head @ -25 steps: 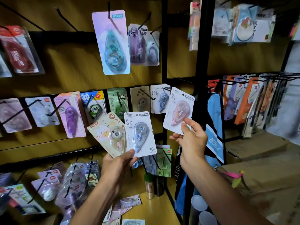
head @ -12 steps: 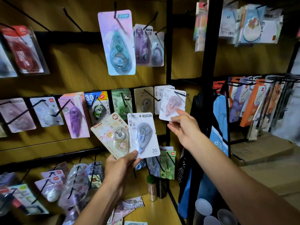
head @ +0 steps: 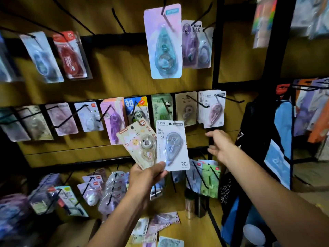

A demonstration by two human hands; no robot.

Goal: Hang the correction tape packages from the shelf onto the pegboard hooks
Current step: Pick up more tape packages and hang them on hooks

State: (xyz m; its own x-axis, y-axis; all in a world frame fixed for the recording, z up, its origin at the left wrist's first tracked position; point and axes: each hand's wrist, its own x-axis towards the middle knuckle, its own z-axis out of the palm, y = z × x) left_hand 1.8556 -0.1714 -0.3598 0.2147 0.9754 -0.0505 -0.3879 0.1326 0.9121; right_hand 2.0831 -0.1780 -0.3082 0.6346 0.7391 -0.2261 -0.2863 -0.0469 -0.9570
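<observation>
The left hand (head: 146,177) pinches two correction tape packages by their lower edges, fanned apart: a white package (head: 171,145) marked "20" standing nearly upright at its 12 o'clock, and a cream package (head: 138,143) with a cartoon print tilted toward 11 o'clock, its right edge tucked behind the white one. The right hand (head: 219,146) hangs free at 3 o'clock of the white package, fingers loosely spread and holding nothing. At 12 o'clock of that hand, just above its fingertips, a pink package (head: 213,109) hangs on a black hook (head: 229,98) at the front of a small stack, apart from the hand.

The pegboard (head: 115,68) is a yellow-brown wall crossed by black rails, with rows of carded tapes on hooks; a large lilac package (head: 164,43) hangs high at 12 o'clock. Below, a wooden shelf (head: 194,229) carries several loose packages (head: 156,227) lying flat near the left forearm. A black upright post (head: 216,50) ends the board at 3 o'clock; past it hang a blue bag (head: 283,139) and more carded goods.

The far left rows and upper right corner are blurred, so their printing cannot be read. The loose packages at 6 o'clock are cut off by the bottom edge.
</observation>
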